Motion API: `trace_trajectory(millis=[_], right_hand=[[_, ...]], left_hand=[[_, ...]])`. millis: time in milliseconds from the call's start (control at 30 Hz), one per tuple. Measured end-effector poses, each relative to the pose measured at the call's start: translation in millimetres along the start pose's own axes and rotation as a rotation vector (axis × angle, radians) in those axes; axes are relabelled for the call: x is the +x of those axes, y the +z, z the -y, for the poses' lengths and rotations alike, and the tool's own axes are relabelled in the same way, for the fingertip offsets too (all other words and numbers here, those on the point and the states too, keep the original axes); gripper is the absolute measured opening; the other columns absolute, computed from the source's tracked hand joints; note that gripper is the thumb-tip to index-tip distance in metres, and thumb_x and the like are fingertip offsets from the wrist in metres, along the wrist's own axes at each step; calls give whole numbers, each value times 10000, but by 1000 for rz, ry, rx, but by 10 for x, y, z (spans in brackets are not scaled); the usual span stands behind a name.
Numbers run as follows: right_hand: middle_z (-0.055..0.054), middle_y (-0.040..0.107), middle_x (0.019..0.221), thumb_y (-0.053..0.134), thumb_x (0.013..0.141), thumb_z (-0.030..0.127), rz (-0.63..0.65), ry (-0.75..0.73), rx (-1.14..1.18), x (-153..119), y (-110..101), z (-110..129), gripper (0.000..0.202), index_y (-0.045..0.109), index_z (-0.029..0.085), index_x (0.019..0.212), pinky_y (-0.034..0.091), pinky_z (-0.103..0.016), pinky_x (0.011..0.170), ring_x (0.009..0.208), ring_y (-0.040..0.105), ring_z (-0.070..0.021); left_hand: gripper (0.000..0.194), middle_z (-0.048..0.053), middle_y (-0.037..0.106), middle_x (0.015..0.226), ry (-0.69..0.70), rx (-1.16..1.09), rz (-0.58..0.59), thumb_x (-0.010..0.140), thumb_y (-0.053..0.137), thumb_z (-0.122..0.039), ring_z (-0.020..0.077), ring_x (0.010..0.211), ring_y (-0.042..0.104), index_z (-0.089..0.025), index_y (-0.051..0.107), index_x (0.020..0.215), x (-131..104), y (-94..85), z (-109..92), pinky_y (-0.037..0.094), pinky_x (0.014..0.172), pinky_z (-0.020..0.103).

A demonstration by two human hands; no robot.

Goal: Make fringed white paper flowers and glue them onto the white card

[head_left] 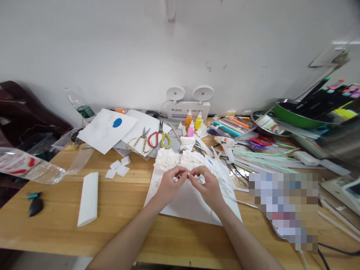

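Note:
My left hand (173, 183) and my right hand (206, 184) meet over a white sheet (191, 210). Fingertips of both are pinched together on a small white piece of paper (188, 173), mostly hidden by the fingers. Just beyond them, clumps of small white curled pieces (166, 159) cover the upper part of the sheet. Long white paper strips (221, 170) fan out beside my right hand. Left of the sheet lie a folded white paper (89, 198) and several small white paper squares (118, 168).
Gold scissors (143, 139) and red-and-yellow-handled pliers (159, 137) rest on papers behind. Small paint bottles (191, 129) stand before an emergency light (188, 110). A glue gun (227, 148) with a cord, markers (230, 127) and a green bowl (300, 114) fill the right side.

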State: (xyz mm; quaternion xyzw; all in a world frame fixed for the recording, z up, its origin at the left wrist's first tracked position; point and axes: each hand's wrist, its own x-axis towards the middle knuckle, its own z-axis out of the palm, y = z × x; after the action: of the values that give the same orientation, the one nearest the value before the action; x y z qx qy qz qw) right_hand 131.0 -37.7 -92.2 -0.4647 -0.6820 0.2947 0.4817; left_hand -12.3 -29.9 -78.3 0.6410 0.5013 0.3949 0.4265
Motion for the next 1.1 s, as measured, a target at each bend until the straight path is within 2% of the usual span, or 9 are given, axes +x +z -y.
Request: trace_trajectory(millis=[333, 667, 900, 967, 1100], right_hand=[[-21, 597, 732, 544, 804, 230, -56, 11, -49, -10, 11, -28, 49, 577, 204, 779, 430, -312, 669, 737, 543, -176], [-27, 619, 729, 573, 788, 226, -150, -23, -116, -13, 23, -41, 37, 605, 210, 785, 450, -320, 662, 727, 556, -180], [-37, 622, 742, 578, 775, 142, -205, -231, -203, -17, 41, -54, 78, 613, 205, 804, 448, -335, 685, 739, 530, -180], [-35, 612, 737, 571, 776, 132, -203, -244, -211, -11, 40, -40, 77, 593, 203, 796, 443, -335, 683, 735, 521, -178], [-30, 581, 740, 537, 801, 153, -131, -176, -154, 0, 21, -16, 55, 548, 207, 803, 438, -326, 668, 749, 517, -178]], left_hand=[[165, 26, 680, 820, 47, 41, -45, 779, 504, -227, 131, 759, 597, -171, 650, 831, -21, -2, 6, 446, 694, 224], [181, 39, 684, 823, 69, 75, -22, 793, 494, -249, 144, 759, 614, -174, 653, 836, -26, 1, -17, 465, 714, 245], [193, 34, 684, 831, 76, 75, -29, 801, 485, -258, 138, 759, 604, -181, 654, 851, -20, 9, 21, 456, 698, 238], [185, 34, 683, 840, 64, 78, -45, 793, 495, -264, 140, 758, 599, -181, 652, 847, -13, 8, 31, 451, 686, 237], [164, 32, 670, 811, 39, 42, -79, 783, 498, -258, 135, 740, 593, -172, 630, 827, 0, 4, 38, 446, 680, 237]])
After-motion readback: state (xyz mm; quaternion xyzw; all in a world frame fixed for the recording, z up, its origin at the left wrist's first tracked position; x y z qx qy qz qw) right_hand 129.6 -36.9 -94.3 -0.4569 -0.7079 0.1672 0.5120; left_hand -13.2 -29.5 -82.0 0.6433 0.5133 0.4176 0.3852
